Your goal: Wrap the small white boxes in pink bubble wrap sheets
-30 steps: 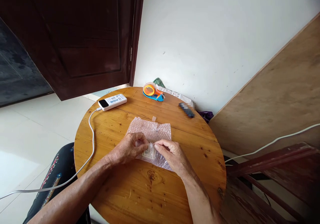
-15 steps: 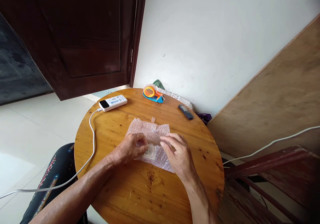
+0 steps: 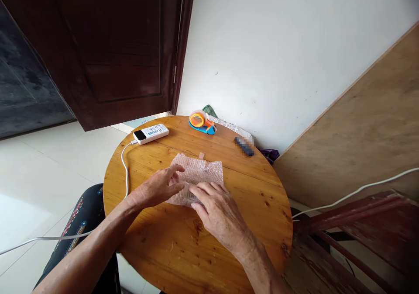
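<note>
A pinkish sheet of bubble wrap [image 3: 199,168] lies on the round wooden table, with a small clear tab at its far edge. Beneath the near layer of wrap, a pale printed item shows partly between the hands. My left hand [image 3: 160,185] is at the wrap's left side, thumb and fingers apart, holding nothing. Palm down, my right hand [image 3: 218,206] rests on the near right part of the wrap with its fingers stretched out, covering that part.
On the table [image 3: 258,224] are a white power bank [image 3: 151,134] with a cable at the left, an orange and blue tape dispenser [image 3: 203,122] at the back, and a dark blurred object [image 3: 244,146] at the right. A wall stands behind.
My left hand has moved left and its fingers have opened. My right hand has moved left and now lies flat over the wrap, whose near right part is folded inward. The view has shifted slightly.
</note>
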Motion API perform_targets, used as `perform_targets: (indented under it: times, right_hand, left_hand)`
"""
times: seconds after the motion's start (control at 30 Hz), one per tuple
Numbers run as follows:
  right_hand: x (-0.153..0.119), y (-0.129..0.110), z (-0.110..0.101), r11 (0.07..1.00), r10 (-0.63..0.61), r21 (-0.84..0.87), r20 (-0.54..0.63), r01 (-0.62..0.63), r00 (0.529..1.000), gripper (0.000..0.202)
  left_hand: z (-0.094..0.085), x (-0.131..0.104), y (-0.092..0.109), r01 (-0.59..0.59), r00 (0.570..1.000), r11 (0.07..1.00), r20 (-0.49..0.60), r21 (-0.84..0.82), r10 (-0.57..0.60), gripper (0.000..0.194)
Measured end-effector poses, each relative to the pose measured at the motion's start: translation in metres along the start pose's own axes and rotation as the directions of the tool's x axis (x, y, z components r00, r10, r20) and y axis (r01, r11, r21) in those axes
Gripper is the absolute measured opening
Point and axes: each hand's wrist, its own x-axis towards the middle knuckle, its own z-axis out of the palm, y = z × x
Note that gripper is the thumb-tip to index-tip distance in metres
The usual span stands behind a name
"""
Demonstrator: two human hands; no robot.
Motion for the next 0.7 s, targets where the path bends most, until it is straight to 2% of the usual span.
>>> perform_targets:
  times: [0.1,0.27,0.33,0.47,0.57,0.63,0.7]
  right_hand:
    - [0.001,-0.005,-0.002,0.995,-0.009,-0.104,0.041,0.013,0.999,0.025]
    - [0.007,-0.014,-0.001,0.968,-0.01,-0.249,0.076,0.028,0.997,0.019]
    - [0.011,-0.015,-0.002,0.959,-0.014,-0.279,0.098,0.041,0.995,0.015]
    - [0.018,-0.016,-0.006,0.95,-0.03,-0.303,0.127,0.067,0.991,0.01]
    - [0.021,-0.017,-0.008,0.946,-0.034,-0.316,0.138,0.077,0.99,0.01]
    - [0.022,-0.018,-0.008,0.943,-0.034,-0.324,0.145,0.08,0.989,0.009]
    - [0.022,-0.017,-0.006,0.942,-0.039,-0.326,0.14,0.083,0.989,0.011]
  left_hand:
    - [-0.003,-0.002,-0.006,0.028,0.999,0.992,-0.045,0.119,-0.023,0.036]
    - [-0.001,-0.016,-0.013,0.18,0.972,0.939,-0.197,0.294,-0.125,0.032]
    - [-0.002,-0.026,-0.013,0.233,0.962,0.916,-0.217,0.325,-0.167,0.037]
    - [-0.005,-0.036,-0.01,0.352,0.933,0.903,-0.166,0.246,-0.319,0.052]
    - [-0.004,-0.033,-0.008,0.391,0.917,0.903,-0.158,0.18,-0.366,0.056]
    - [-0.001,-0.03,-0.009,0.387,0.918,0.908,-0.165,0.162,-0.361,0.049]
    - [0.001,-0.029,-0.011,0.375,0.922,0.922,-0.144,0.1,-0.359,0.034]
